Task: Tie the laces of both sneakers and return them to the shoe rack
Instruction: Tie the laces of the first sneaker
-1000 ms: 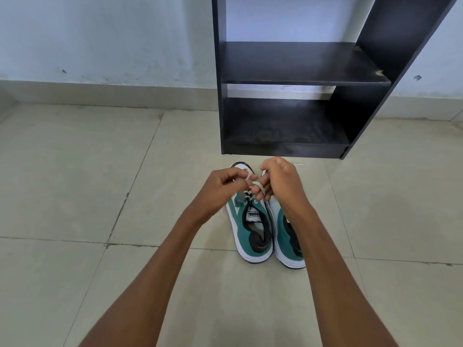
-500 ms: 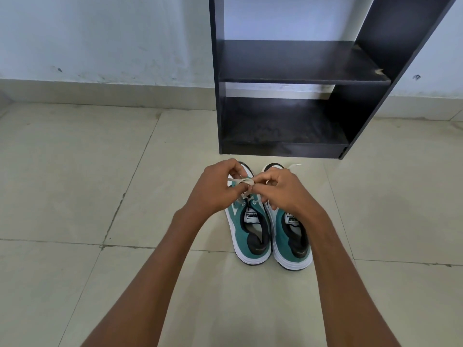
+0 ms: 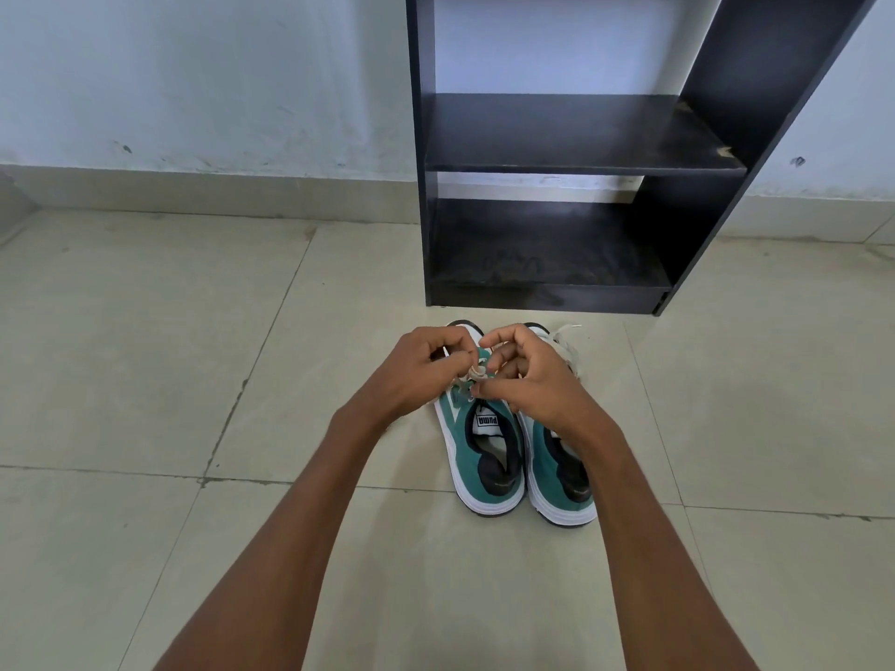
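Two teal and white sneakers stand side by side on the tiled floor, toes toward the rack. Over the left sneaker (image 3: 486, 457), my left hand (image 3: 421, 375) and my right hand (image 3: 528, 375) both pinch its cream laces (image 3: 477, 372), which bunch between my fingertips. The right sneaker (image 3: 564, 481) is partly hidden under my right wrist, and its loose laces (image 3: 566, 339) trail past the toe. The black shoe rack (image 3: 571, 162) stands just beyond the shoes with two bare shelves.
A pale wall with a tiled skirting (image 3: 193, 191) runs behind the rack. Beige floor tiles (image 3: 145, 355) with dark grout lines spread to the left and right of the shoes.
My hands have lowered toward the left sneaker and drawn together, working the lace into a bunch. The view has shifted slightly, so the shoes sit a little more to the right.
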